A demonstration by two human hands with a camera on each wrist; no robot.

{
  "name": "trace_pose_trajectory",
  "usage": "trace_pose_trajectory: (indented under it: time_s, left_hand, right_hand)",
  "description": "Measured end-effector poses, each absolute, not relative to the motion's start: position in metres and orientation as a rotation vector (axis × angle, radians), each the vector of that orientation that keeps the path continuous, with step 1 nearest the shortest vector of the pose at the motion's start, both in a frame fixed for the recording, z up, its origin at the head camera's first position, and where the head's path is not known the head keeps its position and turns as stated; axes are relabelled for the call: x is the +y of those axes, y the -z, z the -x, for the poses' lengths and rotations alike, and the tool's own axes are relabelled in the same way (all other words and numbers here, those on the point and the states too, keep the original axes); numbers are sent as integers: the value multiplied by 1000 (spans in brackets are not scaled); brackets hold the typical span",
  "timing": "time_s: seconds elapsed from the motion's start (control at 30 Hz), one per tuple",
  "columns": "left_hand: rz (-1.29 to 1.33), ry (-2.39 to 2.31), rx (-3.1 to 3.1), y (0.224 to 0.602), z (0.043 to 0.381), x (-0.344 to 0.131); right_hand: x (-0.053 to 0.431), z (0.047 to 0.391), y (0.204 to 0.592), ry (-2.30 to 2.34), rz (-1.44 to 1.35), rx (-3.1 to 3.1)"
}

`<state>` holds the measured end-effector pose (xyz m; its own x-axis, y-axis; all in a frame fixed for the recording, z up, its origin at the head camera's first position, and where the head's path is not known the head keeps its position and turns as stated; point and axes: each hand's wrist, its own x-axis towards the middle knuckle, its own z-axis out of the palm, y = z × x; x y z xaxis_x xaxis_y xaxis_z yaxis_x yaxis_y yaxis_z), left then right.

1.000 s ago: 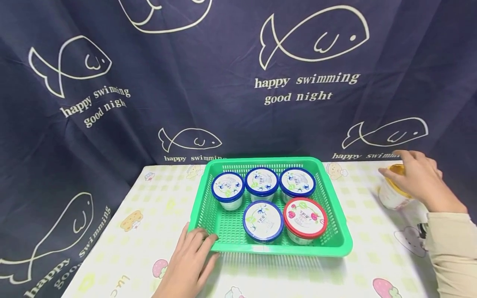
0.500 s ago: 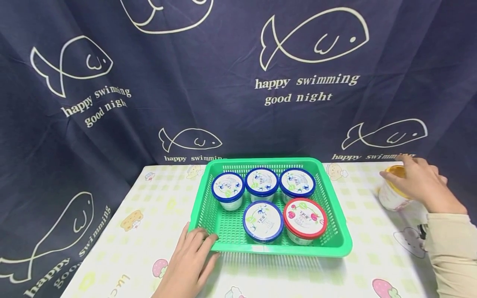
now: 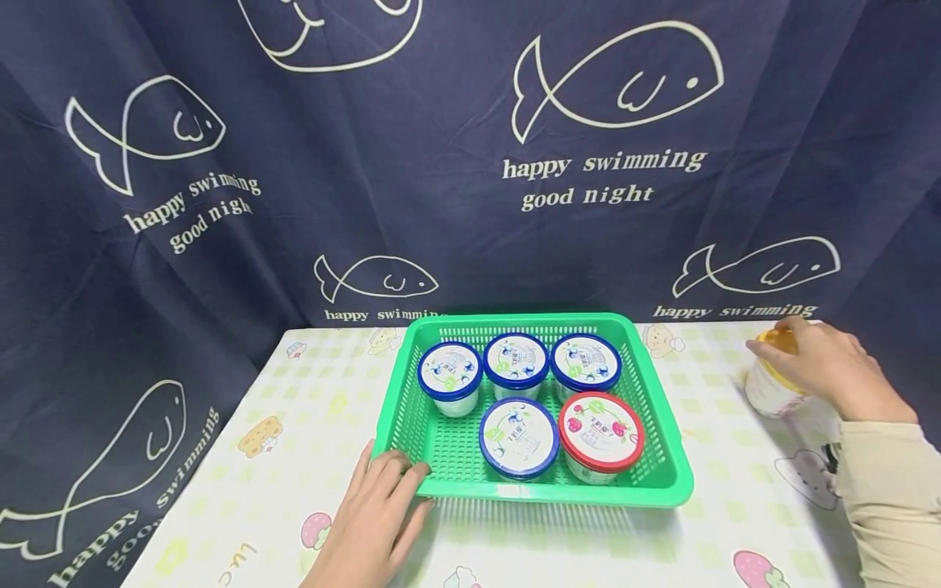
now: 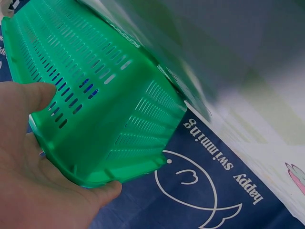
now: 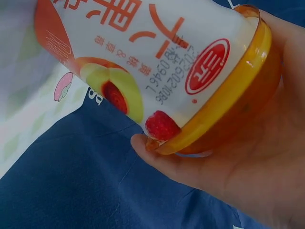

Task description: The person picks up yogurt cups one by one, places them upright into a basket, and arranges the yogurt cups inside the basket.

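My left hand (image 3: pixel 378 506) grips the front left corner of a green plastic basket (image 3: pixel 588 492). In the left wrist view, its thumb (image 4: pixel 40 93) lies against the basket's slotted side wall, with fingers over the rim. At the table's right side, my right hand (image 3: pixel 841 367) holds a yogurt cup (image 3: pixel 768 392) from above by its domed amber lid (image 5: pixel 238 102). Peach and strawberry pictures show on the cup's white wall. Several blue-lidded tubs (image 3: pixel 518 437) and one red-lidded tub (image 3: pixel 601 433) stand upright inside the basket.
A pale checked cloth with cartoon prints covers the table (image 3: pixel 243 490). Behind it and along the left hangs a dark blue curtain (image 3: pixel 470 229) with white fish outlines. The basket stands near the table's middle.
My right hand has lowered slightly over the cup's lid, and its raised fingers have come down around it. The left hand, basket and tubs stay in place.
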<state>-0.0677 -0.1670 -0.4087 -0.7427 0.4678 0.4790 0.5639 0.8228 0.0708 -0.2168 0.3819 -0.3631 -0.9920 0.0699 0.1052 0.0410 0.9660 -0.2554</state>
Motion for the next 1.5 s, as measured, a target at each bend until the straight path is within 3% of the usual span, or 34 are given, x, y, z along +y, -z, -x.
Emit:
trace_pose_trajectory:
  time_s: [0.7, 1.5]
  left_hand:
    - [761, 279, -2549, 411, 69, -169]
    - [765, 258, -2550, 409, 66, -168]
  right_hand:
    - [362, 216, 346, -402, -36, -2829]
    - [298, 174, 293, -456, -143, -2690]
